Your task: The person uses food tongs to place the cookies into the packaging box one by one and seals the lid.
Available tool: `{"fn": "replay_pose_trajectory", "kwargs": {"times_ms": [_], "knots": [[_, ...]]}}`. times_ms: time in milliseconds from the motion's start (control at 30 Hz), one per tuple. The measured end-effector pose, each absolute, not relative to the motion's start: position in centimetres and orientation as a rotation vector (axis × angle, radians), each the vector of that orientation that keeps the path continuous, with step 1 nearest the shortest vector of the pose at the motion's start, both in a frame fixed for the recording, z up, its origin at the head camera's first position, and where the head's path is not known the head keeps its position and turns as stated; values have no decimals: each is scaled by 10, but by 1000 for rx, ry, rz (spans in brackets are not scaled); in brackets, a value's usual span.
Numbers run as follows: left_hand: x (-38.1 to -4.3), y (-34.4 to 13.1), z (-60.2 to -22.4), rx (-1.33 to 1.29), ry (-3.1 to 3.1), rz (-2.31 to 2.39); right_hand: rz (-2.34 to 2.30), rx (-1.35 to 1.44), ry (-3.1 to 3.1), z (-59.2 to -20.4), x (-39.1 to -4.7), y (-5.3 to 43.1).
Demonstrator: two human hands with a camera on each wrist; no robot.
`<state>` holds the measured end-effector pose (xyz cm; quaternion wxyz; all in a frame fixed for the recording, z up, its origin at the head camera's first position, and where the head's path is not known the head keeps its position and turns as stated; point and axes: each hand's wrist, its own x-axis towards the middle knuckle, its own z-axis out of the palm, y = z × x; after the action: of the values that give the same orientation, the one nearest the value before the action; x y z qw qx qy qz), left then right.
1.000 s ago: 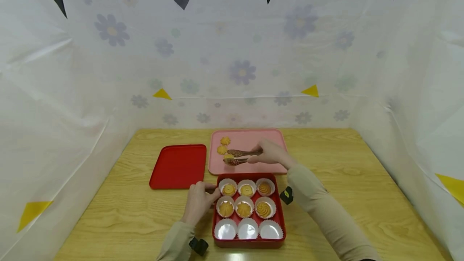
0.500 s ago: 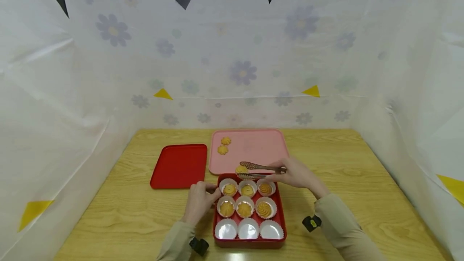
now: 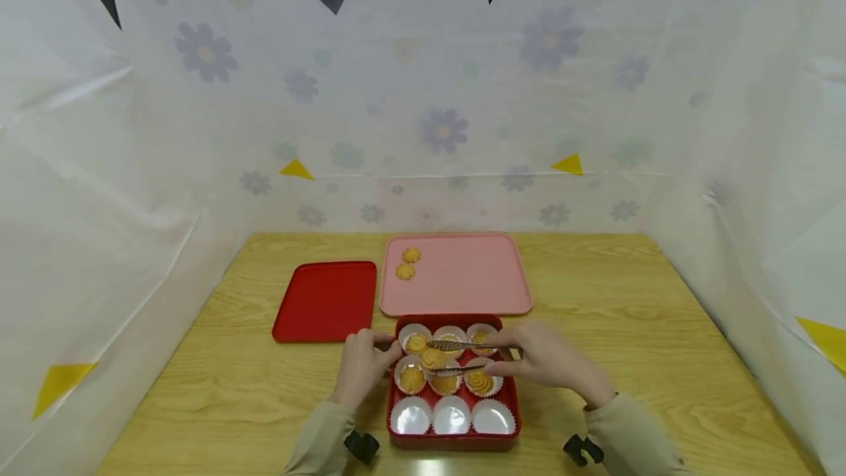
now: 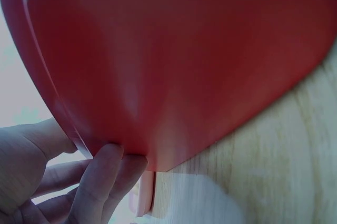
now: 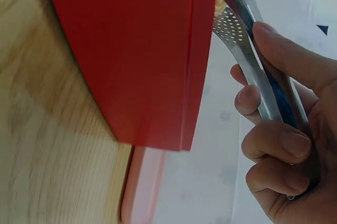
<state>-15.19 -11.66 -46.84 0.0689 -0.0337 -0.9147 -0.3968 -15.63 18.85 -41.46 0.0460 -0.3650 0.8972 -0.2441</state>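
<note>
nearest, at the front of the red box (image 3: 454,443), three white paper cups (image 3: 452,416) with fluted rims and shining bottoms. pinches the glossy, round-cornered box at its left wall with the left hand (image 3: 362,366). grips the metal tongs (image 3: 465,345) in the curled fingers of the right hand (image 3: 545,358). points them left, long axis running side to side across the box, handle end to the right. clamps a golden cookie (image 3: 433,358) between the cupped, perforated tips, over the box between middle and back rows, slightly left of centre; cannot tell whether touching a cup below. around it, six more cookies (image 3: 412,380), ridged or swirled, in two rows of fluted cups, partly hidden by the tongs. beyond, to the left, a flat squarish red tray (image 3: 327,302); directly behind the box, a smooth pink tray (image 3: 469,274), long side running left to right, with two flower-shaped cookies (image 3: 405,271) close together near its left edge. underneath, a wood-grain table (image 3: 608,300). farthest back, creased white sheeting (image 3: 370,123) with pale flowers and black, grey and yellow triangles (image 3: 566,164).
</note>
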Motion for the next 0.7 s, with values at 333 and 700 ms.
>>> {"fn": "replay_pose_trajectory", "kwargs": {"times_ms": [333,700], "knots": [[-151,-116,-467,-86,-2765,-1206,-623,-1273,2594,-414,-152,168],[-152,-117,-466,-78,-2770,-1224,-562,-1327,2575,-415,-153,155]]}}
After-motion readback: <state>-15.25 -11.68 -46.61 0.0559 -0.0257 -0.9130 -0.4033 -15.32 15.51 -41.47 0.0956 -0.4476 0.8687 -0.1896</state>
